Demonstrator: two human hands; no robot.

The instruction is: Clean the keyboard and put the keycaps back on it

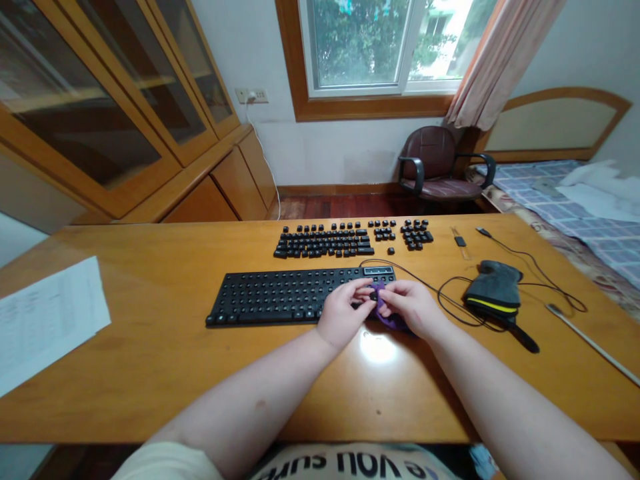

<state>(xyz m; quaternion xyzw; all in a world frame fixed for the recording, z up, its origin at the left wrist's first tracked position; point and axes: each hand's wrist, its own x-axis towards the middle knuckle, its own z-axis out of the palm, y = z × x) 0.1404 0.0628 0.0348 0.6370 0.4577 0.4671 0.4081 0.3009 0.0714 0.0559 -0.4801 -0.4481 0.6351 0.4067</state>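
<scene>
Left hand: the left hand (347, 312), above the keyboard's right end, has its grip pinched on a small dark piece (374, 296), seemingly a key, partly hidden by the fingers.
Right hand: the right hand (414, 308) is beside it, its grip pinched on a purple cloth (393, 322) that meets the dark piece and drapes toward the near edge.
Keyboard: the black keyboard (270, 299) lies mid-bench, long sides roughly along the far edge, its rows mostly bare of caps.
Loose keys: black keys (325, 245) sit in sorted blocks along the far edge of the bench (165, 293).
Far right corner: a small clear tool (461, 241) with a black middle lies near a cable plug (483, 231).
Right edge: a grey folded cloth (494, 285) with a yellow stripe rests beside the looped cable (441, 291); a thin white stick (595, 341) slants across the edge.
Left edge: printed papers (55, 320) lie there.
</scene>
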